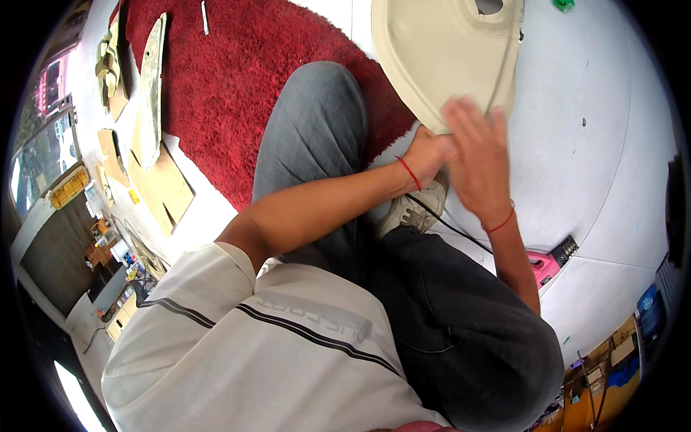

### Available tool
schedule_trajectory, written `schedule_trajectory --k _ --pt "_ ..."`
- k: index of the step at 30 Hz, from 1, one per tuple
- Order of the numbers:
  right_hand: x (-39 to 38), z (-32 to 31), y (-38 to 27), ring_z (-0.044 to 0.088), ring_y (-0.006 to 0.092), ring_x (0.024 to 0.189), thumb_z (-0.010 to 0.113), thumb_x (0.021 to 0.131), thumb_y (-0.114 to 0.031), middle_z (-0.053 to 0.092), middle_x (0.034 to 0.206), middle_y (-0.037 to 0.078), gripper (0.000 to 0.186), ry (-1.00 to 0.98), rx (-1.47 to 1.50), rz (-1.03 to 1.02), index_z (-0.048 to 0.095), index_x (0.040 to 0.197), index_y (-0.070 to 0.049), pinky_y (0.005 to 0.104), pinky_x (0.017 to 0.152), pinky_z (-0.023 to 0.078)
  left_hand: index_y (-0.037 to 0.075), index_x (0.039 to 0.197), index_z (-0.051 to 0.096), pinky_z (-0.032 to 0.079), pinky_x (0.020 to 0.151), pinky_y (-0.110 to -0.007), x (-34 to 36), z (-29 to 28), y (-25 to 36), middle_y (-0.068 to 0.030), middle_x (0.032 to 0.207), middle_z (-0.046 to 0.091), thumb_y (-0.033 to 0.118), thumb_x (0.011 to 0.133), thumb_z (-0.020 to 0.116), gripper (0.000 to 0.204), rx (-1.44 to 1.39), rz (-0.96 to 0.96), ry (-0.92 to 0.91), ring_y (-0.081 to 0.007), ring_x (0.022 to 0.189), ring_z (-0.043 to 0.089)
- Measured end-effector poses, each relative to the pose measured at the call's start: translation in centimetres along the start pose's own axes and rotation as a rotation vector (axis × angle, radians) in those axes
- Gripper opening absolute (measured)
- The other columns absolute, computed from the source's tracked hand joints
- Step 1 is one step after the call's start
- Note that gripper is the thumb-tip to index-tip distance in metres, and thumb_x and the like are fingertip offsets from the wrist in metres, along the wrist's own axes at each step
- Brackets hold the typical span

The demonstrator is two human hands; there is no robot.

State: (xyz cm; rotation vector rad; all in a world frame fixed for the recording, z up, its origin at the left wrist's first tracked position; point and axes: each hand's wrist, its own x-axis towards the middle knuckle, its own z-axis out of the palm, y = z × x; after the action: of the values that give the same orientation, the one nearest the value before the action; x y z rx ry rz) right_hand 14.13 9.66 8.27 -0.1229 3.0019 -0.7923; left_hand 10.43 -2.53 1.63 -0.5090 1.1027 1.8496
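A beige leather-like covered panel (439, 50) with a seam and a hole near its top reaches in from the upper edge, its curved tip toward me. My left hand (430, 154) is closed at that tip, its fingers partly hidden by my right hand. My right hand (478, 162) lies against the left one, with fingers stretched out over the panel's near edge and blurred by motion. To the right of my right forearm lies a pink and black power tool (543, 266). A black cord (450, 225) runs under my right wrist toward it.
A red shaggy rug (216, 93) lies at the left on the white floor (597, 180). Beyond it are a worn curved trim piece (152, 86) and cardboard pieces (162, 187). A cluttered shelf (612, 360) stands at lower right. My shoe (414, 209) sits below my hands.
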Motion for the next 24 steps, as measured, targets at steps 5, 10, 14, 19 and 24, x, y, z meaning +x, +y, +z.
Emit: schedule_trajectory --k 5,10,14,19,24 --pt "1.0 -1.4 0.8 0.045 0.035 0.144 0.063 0.094 -0.028 0.053 0.151 0.02 0.059 -0.136 0.121 -0.108 0.054 0.143 0.004 0.0521 0.122 0.029 -0.002 0.118 0.066 0.056 0.082 -0.033 0.0 -1.5 -0.1 -0.0098 0.112 0.071 0.01 0.096 0.064 0.026 0.301 0.124 -0.137 -0.0164 0.101 0.068" --pt "0.8 -4.1 1.9 0.045 0.0333 0.145 0.064 0.096 -0.035 0.052 0.152 0.019 0.063 -0.284 0.118 -0.16 0.053 0.144 0.003 0.048 0.121 0.032 -0.004 0.121 0.064 0.056 0.088 -0.032 -0.6 0.2 0.9 -0.0109 0.116 0.071 0.001 0.092 0.064 0.029 0.122 0.139 -0.018 -0.0169 0.107 0.067" --pt "2.0 -1.6 2.9 0.044 0.0312 0.146 0.058 0.101 -0.046 0.051 0.154 0.017 0.065 -0.199 0.119 -0.2 0.054 0.144 0.002 0.0467 0.122 0.032 -0.004 0.124 0.063 0.055 0.092 -0.031 0.7 -1.5 -1.3 -0.0095 0.117 0.071 0.002 0.093 0.067 0.032 0.381 0.308 -0.049 -0.0159 0.109 0.067" --pt "10.3 4.4 4.6 0.043 0.0288 0.146 0.051 0.102 -0.055 0.048 0.157 0.015 0.071 0.115 -0.127 -0.161 0.05 0.149 -0.001 0.0453 0.123 0.028 -0.003 0.123 0.066 0.054 0.094 -0.03 -0.4 1.2 1.1 -0.0069 0.117 0.072 0.002 0.095 0.07 0.029 0.115 0.101 -0.067 -0.0147 0.107 0.067" --pt "7.5 0.3 3.2 0.043 0.0295 0.147 0.053 0.103 -0.045 0.049 0.156 0.016 0.064 -0.086 0.043 -0.132 0.051 0.147 0.001 0.0455 0.124 0.027 -0.001 0.136 0.056 0.053 0.098 -0.033 1.2 -1.5 0.5 -0.008 0.129 0.066 -0.002 0.093 0.069 0.045 0.167 0.111 -0.155 -0.0167 0.117 0.062"
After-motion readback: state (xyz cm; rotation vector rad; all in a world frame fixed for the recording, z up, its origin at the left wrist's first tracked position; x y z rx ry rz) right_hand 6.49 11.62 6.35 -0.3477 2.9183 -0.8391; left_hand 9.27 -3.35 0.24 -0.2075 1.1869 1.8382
